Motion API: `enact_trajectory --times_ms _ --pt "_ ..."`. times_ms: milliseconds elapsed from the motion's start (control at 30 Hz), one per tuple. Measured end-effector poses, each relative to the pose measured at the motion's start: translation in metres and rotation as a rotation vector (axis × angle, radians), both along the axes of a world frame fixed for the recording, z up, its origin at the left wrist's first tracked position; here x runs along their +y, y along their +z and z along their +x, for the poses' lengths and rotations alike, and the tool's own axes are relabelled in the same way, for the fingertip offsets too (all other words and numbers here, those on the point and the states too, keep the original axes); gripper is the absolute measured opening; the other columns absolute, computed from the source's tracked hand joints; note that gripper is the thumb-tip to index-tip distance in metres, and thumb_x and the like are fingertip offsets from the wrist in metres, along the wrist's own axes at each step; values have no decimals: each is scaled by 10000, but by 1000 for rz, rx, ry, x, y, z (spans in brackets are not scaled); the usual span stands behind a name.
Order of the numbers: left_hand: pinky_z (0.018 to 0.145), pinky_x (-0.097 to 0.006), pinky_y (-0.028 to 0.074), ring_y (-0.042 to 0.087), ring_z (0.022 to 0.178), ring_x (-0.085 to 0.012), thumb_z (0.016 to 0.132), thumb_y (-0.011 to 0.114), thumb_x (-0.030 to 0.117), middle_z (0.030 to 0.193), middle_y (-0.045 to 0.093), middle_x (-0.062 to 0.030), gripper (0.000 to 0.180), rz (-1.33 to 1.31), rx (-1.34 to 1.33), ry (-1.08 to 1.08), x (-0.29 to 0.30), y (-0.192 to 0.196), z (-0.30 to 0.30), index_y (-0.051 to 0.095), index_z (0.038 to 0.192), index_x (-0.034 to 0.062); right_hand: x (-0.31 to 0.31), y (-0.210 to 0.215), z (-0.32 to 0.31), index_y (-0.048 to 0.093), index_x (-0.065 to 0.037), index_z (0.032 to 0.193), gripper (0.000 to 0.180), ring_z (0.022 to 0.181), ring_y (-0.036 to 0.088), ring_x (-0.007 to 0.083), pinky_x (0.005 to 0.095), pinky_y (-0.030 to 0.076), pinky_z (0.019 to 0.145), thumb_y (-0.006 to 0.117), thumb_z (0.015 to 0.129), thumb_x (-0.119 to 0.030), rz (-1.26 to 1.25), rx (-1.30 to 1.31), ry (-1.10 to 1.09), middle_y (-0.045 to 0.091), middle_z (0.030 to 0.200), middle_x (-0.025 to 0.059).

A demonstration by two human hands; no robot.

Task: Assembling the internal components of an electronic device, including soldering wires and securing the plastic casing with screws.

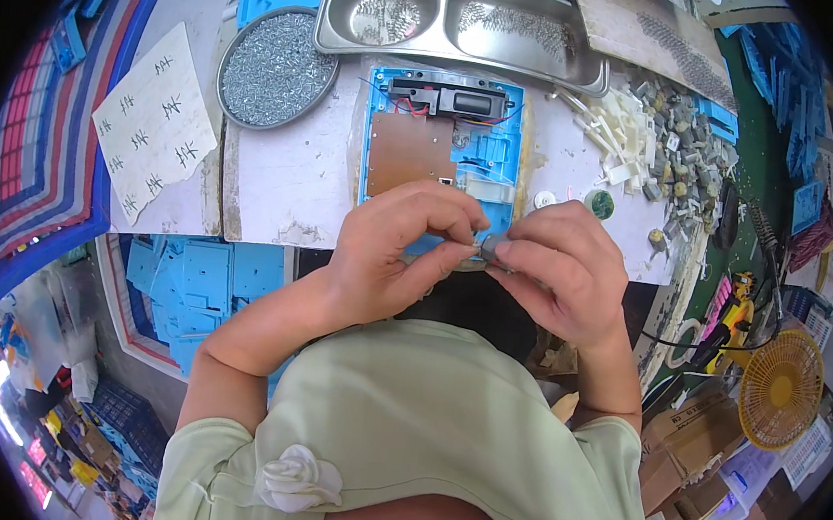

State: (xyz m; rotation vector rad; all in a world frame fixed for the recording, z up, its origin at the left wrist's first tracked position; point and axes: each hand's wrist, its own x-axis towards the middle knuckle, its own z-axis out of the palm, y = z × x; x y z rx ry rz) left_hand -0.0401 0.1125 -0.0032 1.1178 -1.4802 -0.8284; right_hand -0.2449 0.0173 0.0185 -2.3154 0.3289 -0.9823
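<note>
Head view: nearest is the wearer's pale green shirt (427, 386) w/ a white fabric flower (297, 479) on it. Just beyond, both hands meet at the near edge of the table (287, 174). R hand (566, 266) is partly closed, thumb + index pinching a small grey part (491, 247), other fingers curled. L hand (403, 245) comes in from the other side, thumb + index tips nearly together right beside that part; can't tell if they grip it or smth thin, fingers hide it. Grey part sits btwn the hands, over the near R corner of an open blue casing (506, 155). Casing lies on the table, holding a brown board (409, 153) on its L and a black module (452, 101) along its far end, w/ red & blue wires nearby. R of casing: white disc (543, 199), green round piece (599, 204), then a heap of off-white plastic parts (628, 140) next to loose grey pcs (689, 163). L side: marked paper sheet (155, 126) & round bowl (222, 92) full of small metal bits. Farthest on the table, past the casing: metal tray (442, 11), small pcs in its compartments, plus a flat board (612, 13) w/ dark bits at its R.
</note>
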Motion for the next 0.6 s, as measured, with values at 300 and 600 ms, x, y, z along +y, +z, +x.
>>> enact_trajectory --times_ms 300,600 --pt "730 -333 543 654 840 -253 792 797 -28 1115 688 -157 189 -118 -91 85 -3 -5 -3 682 930 30 0 -9 -5 724 -66 1035 353 770 662 274 341 563 629 825 701 -14 -73 -16 -34 686 938 100" --pt "790 -294 533 646 952 -207 773 821 -54 1159 613 -152 251 -8 -57 26 -10 -2 8 693 978 14 -2 -20 -9 711 -49 1080 414 768 669 288 354 555 644 823 689 30 -47 -53 -60 701 948 112"
